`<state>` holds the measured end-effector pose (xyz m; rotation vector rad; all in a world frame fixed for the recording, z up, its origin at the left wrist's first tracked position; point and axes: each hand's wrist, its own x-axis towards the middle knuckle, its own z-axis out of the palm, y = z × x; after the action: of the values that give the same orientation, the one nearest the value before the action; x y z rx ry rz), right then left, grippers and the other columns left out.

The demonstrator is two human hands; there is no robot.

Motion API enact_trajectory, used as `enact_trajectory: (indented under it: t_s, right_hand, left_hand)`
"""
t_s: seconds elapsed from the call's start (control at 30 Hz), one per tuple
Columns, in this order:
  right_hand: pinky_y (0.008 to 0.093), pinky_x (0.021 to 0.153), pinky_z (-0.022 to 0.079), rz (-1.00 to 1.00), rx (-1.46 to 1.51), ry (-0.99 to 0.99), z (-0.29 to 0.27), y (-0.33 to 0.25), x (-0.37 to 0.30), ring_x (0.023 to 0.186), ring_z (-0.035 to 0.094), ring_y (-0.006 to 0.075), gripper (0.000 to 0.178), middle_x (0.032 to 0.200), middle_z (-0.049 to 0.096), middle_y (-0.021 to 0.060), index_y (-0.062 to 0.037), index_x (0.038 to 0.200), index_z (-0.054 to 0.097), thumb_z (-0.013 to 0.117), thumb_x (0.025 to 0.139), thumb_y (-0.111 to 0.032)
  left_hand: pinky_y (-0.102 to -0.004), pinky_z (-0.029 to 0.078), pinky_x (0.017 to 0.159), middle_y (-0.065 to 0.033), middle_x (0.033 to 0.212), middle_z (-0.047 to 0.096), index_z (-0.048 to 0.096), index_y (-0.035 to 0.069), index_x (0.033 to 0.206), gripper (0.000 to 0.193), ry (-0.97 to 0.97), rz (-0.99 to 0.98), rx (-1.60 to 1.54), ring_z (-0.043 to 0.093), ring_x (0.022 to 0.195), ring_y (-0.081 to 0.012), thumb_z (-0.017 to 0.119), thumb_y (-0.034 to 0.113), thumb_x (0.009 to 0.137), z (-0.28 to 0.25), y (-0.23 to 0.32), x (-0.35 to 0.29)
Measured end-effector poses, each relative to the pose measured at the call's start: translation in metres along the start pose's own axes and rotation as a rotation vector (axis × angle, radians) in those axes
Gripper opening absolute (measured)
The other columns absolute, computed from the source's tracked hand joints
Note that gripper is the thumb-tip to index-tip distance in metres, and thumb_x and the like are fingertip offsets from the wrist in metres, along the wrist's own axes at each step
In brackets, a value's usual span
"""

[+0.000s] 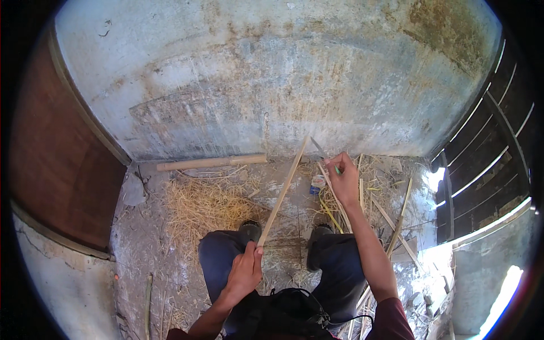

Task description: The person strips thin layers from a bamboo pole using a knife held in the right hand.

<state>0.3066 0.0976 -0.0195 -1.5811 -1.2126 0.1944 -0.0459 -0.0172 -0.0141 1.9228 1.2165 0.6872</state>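
My left hand point(245, 271), in front of my left knee, is closed round the lower end of a long, pale bamboo strip point(281, 195). The strip slants up and away to the right, its far end close to the foot of the wall. Farther forward and to the right, my right hand point(344, 180) grips a knife point(319, 148). A bit of green handle shows between the fingers, and the blade points up and left. The blade's tip is near the strip's far end; whether they touch I cannot tell.
Curly pale shavings point(207, 207) are heaped left of my feet, with a bamboo pole point(212, 162) along the wall behind. A small blue packet point(317, 184) and several strips point(400, 218) lie on the right, near rubble point(430, 303). A brown door point(65, 153) stands left.
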Motion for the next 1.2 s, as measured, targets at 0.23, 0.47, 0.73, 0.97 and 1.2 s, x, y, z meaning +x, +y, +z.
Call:
enact_trajectory:
  t_s: [0.23, 0.47, 0.73, 0.97, 1.2]
  right_hand:
    - [0.0414, 0.068, 0.053, 0.084, 0.052, -0.058, 0.001, 0.011, -0.005, 0.072, 0.07, 0.0272, 0.022, 0.081, 0.069, 0.013, -0.003, 0.112, 0.063, 0.077, 0.1, -0.016]
    - [0.0482, 0.074, 0.057, 0.006, -0.263, -0.283, -0.004, -0.006, -0.014, 0.084, 0.076, 0.0407, 0.026, 0.089, 0.077, 0.0168, -0.0088, 0.112, 0.065, 0.082, 0.092, -0.013]
    - [0.0502, 0.077, 0.059, -0.141, -0.244, -0.346, -0.005, -0.031, -0.02, 0.088, 0.076, 0.0414, 0.033, 0.09, 0.077, 0.0145, -0.0128, 0.113, 0.064, 0.086, 0.089, -0.014]
    - [0.0478, 0.068, 0.057, -0.126, -0.35, -0.145, -0.023, -0.039, -0.014, 0.075, 0.075, 0.0393, 0.032, 0.087, 0.076, 0.0135, -0.0123, 0.114, 0.061, 0.083, 0.09, -0.011]
    - [0.0393, 0.062, 0.053, -0.034, -0.093, 0.057, -0.037, -0.027, -0.008, 0.067, 0.072, 0.0285, 0.028, 0.08, 0.073, 0.0127, -0.0102, 0.114, 0.061, 0.076, 0.092, -0.003]
  left_hand:
    - [-0.0589, 0.041, 0.06, -0.0254, 0.068, 0.057, 0.05, 0.002, 0.11, 0.022, 0.015, 0.074, -0.078, 0.061, 0.066, -0.0533, 0.053, 0.023, 0.116, -0.01, -0.003, 0.072]
    - [-0.0525, 0.038, 0.056, -0.0198, 0.066, 0.055, 0.054, 0.002, 0.113, 0.025, 0.02, 0.079, -0.084, 0.058, 0.056, -0.0409, 0.056, 0.027, 0.116, -0.002, 0.006, 0.107]
    - [-0.0512, 0.04, 0.056, -0.0196, 0.065, 0.056, 0.058, 0.002, 0.116, 0.023, 0.013, 0.12, -0.091, 0.059, 0.055, -0.0393, 0.06, 0.025, 0.114, 0.018, -0.01, 0.112]
    - [-0.0446, 0.037, 0.056, -0.0149, 0.065, 0.051, 0.056, 0.002, 0.113, 0.023, 0.022, 0.056, -0.102, 0.051, 0.053, -0.0299, 0.062, 0.024, 0.114, 0.018, -0.008, 0.111]
    - [-0.0475, 0.04, 0.055, -0.0133, 0.063, 0.053, 0.057, 0.002, 0.113, 0.028, 0.014, 0.078, -0.128, 0.054, 0.05, -0.0294, 0.057, 0.03, 0.116, 0.015, -0.015, 0.11]
